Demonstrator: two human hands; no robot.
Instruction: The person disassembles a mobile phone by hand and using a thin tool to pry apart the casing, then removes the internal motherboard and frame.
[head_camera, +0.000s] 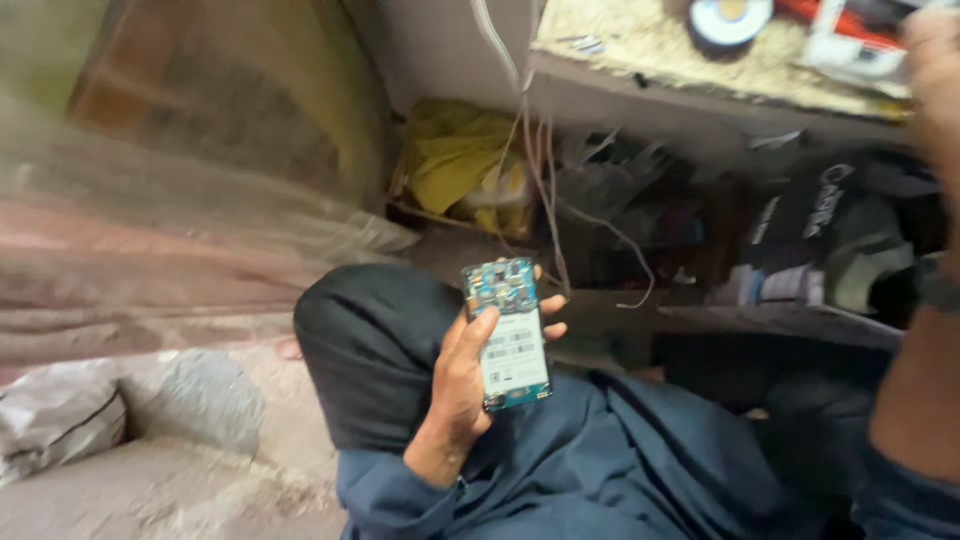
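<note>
My left hand (462, 385) grips an opened phone (508, 332) above my knee, its back cover off. A teal circuit board shows at the top and a white-labelled battery fills the middle. My thumb lies across the left edge of the battery and my fingertips wrap the right side. My right arm reaches up along the right edge of the view. My right hand (935, 70) is at the top right corner over the worktop, blurred and partly cut off, so what it holds cannot be made out.
A speckled worktop (640, 50) at the top carries a roll of tape (730, 18) and red-and-white items. White wires (540, 170) hang from it. Below sit a yellow bag (455, 165) and dark clutter. A grey sack (60, 415) lies on the floor at left.
</note>
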